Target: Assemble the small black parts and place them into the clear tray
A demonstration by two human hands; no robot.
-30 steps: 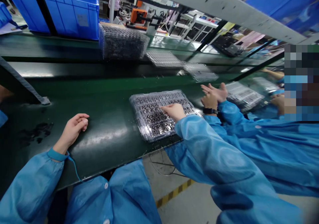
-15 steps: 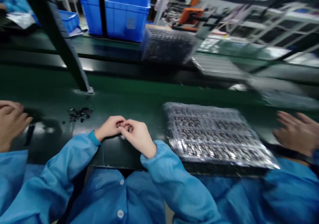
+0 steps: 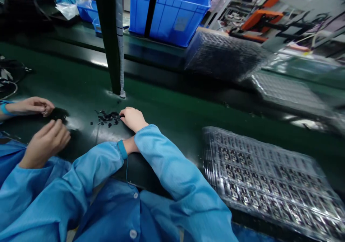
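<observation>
A small heap of black bits (image 3: 107, 117) lies on the green tabletop (image 3: 172, 116), just before a dark post (image 3: 109, 37). The right hand (image 3: 133, 119) reaches across to it, fingers curled down at the heap's edge — whether they pinch anything I cannot tell. The left hand is hidden beneath the right sleeve (image 3: 172, 170); only its wrist strap (image 3: 122, 149) shows. A clear tray of parts (image 3: 269, 177) sits well to the right — a co-worker's hands (image 3: 44, 141) work to the left.

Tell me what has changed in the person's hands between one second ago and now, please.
The right hand left the clear parts tray, met the left hand in front of the body, then reached left to the pile of small black parts, which its fingertips now touch. The left hand is now hidden behind the right sleeve; only its wrist band shows. The tray stayed flat on the green belt.
</observation>
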